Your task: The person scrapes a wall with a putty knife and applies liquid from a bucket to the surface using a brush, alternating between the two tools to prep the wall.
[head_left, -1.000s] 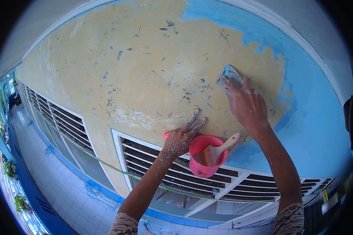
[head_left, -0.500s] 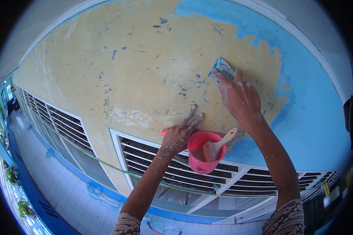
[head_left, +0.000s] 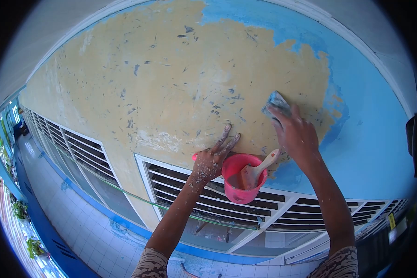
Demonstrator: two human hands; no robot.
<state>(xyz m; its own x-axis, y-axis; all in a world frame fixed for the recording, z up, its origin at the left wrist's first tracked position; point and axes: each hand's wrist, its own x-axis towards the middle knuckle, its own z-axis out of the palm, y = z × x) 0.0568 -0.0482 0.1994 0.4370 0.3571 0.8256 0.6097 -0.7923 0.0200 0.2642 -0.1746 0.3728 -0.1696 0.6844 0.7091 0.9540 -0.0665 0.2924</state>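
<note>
My right hand grips a flat, blue-smeared grey scraper against the beige patch of the wall. My left hand is closed around the handle of a pink dipper, with two dusty fingers stretched up onto the wall. The handle's end sticks out left of the hand. Inside the dipper stands a paintbrush, its pale handle leaning right over the rim and its bristles down. Paint flakes cling to my left wrist.
Blue paint borders the beige patch above and at right. Below it run louvred vents with white frames, and a green cord crosses them. A tiled walkway lies far below, with potted plants at left.
My right hand and the scraper have moved down and to the right across the beige wall. My left hand, the dipper and the brush stay about where they were.
</note>
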